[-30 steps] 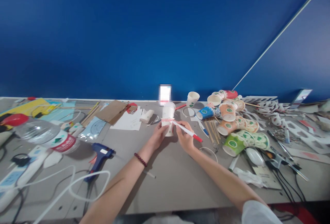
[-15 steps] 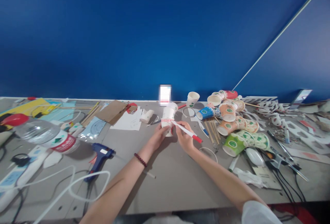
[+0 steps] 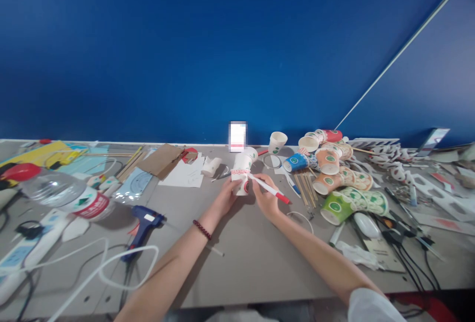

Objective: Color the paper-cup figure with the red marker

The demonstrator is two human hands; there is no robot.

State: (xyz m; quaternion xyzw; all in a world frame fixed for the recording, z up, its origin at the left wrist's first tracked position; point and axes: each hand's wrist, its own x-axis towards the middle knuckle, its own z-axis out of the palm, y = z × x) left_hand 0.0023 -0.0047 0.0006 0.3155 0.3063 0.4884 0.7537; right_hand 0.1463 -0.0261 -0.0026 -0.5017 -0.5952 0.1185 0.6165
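My left hand is wrapped round the near end of a pair of white paper cups joined into one piece. Red pattern lines run round the middle of the piece, and a red round mark shows on the near cup. In my right hand is a white marker with red ends, its tip at the cup's right side by the pattern. Whether the tip touches the paper I cannot tell.
Several coloured paper cup pieces lie on the right, near wooden sticks. A single white cup stands at the back. On the left are a blue glue gun, a water bottle and white paper.
My left fingers have shifted left on the near cup, so more of its side shows. The marker's tip and my right hand have barely moved.
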